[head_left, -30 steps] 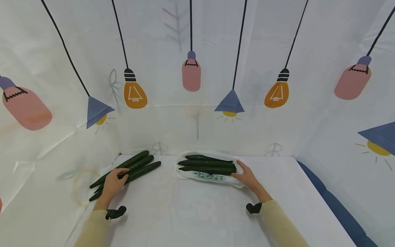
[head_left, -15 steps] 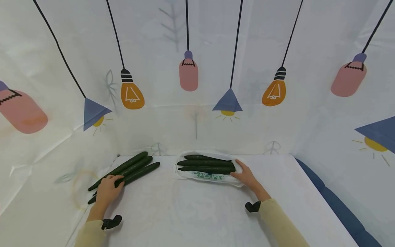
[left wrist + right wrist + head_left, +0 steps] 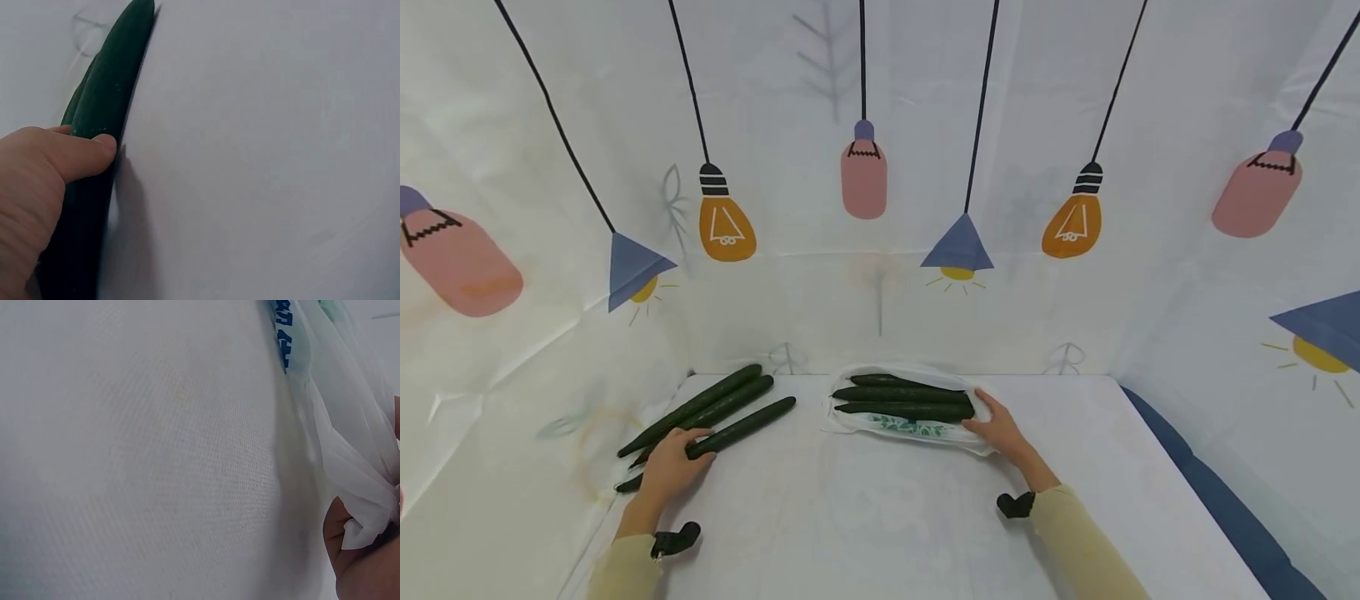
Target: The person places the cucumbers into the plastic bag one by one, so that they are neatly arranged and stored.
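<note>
My left hand [image 3: 672, 468] grips the nearest of three long dark green cucumbers at the left of the table. In the left wrist view its thumb lies across that cucumber [image 3: 109, 94]. Behind it, the other two cucumbers [image 3: 730, 406] lie side by side, partly covered by the hand. At the back middle a white plastic bag [image 3: 857, 423] with green print lies on its side, with three more cucumbers [image 3: 902, 396] showing in its mouth. My right hand [image 3: 1003, 432] holds the bag's right end; in the right wrist view, bunched plastic [image 3: 362, 506] sits between thumb and fingers.
The white table [image 3: 850, 517] meets a white sheet wall [image 3: 820, 308] printed with hanging lamps, close behind the bag and cucumbers. Another sheet side rises at the left. A blue padded edge [image 3: 1217, 500] runs along the table's right.
My left hand has shifted its hold, and the nearest cucumber has come slightly away from the other two, toward the right. The right hand and bag stay in place.
</note>
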`<control>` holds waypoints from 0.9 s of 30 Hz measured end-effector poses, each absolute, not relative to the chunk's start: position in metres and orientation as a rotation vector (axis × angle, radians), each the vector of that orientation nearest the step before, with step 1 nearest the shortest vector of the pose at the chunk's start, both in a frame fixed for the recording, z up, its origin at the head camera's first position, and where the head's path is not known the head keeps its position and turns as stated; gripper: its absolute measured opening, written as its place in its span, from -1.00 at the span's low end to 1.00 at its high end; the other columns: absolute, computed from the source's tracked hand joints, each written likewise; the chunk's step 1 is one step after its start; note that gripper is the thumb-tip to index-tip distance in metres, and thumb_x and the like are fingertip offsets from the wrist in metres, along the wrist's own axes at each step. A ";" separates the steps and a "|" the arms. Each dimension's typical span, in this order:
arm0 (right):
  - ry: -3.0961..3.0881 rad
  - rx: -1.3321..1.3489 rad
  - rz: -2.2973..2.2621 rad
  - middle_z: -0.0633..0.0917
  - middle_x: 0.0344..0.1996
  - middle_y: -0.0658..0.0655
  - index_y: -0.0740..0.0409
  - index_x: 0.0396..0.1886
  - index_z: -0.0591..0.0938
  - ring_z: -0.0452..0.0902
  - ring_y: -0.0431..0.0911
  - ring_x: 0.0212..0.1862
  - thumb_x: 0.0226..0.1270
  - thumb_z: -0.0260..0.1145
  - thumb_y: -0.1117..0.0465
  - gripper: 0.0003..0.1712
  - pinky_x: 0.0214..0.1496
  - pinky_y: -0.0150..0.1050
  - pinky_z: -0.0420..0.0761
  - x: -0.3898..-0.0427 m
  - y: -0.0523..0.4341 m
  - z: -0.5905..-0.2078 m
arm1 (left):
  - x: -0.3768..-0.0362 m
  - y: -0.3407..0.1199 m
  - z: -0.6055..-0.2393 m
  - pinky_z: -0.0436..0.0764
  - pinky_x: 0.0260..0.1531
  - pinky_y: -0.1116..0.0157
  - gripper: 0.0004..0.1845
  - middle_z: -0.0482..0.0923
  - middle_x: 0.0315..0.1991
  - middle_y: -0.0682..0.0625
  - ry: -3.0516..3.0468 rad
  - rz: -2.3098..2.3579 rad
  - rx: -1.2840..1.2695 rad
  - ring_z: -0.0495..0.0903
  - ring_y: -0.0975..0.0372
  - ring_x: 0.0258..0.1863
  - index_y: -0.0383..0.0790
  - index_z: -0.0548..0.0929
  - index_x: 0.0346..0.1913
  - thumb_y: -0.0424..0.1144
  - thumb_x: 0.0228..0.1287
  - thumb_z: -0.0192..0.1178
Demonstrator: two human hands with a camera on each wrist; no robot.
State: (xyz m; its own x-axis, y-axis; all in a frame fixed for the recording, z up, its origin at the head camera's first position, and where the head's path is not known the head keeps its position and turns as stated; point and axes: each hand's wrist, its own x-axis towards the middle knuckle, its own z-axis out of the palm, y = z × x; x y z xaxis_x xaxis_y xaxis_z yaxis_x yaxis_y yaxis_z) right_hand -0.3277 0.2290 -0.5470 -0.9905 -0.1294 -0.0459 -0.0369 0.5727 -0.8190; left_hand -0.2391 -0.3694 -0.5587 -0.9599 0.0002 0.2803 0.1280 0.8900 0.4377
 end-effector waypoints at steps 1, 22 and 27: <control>2.693 -0.142 -1.405 0.08 0.47 0.35 0.21 0.53 0.10 -0.09 0.26 0.47 0.29 0.39 0.08 -0.05 0.40 0.21 0.04 -0.328 0.229 -0.547 | -0.239 -0.369 -0.558 0.42 -0.49 0.14 -0.52 0.48 -0.21 -0.13 -2.803 -0.663 -0.111 0.45 0.12 -0.41 -0.16 0.64 0.12 -0.18 0.10 0.45; 2.647 -0.141 -1.463 0.05 0.48 0.35 0.21 0.54 0.08 -0.15 0.27 0.47 0.32 0.36 0.11 -0.07 0.40 0.22 0.01 -0.327 0.228 -0.542 | -0.231 -0.360 -0.556 0.53 -0.26 -0.07 -0.50 0.53 -0.11 -0.14 -2.836 -0.723 -0.300 0.55 0.00 -0.17 -0.09 0.46 0.23 -0.27 0.25 0.34; 2.649 -0.124 -1.444 0.06 0.48 0.35 0.22 0.53 0.08 -0.14 0.26 0.47 0.32 0.36 0.12 -0.07 0.40 0.20 0.01 -0.326 0.225 -0.546 | -0.232 -0.361 -0.561 0.52 -0.25 -0.04 -0.50 0.54 -0.07 -0.18 -2.805 -0.827 -0.307 0.53 0.02 -0.16 -0.10 0.46 0.23 -0.32 0.25 0.33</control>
State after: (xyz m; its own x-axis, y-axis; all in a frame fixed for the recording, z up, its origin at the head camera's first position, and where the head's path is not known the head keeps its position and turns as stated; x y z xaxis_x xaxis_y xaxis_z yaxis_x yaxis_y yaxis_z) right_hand -0.3265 0.2252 -0.5457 -0.9893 -0.1298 -0.0673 -0.0137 0.5408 -0.8411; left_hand -0.2321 -0.3607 -0.5608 -0.9582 0.1413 0.2487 0.2535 0.8219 0.5100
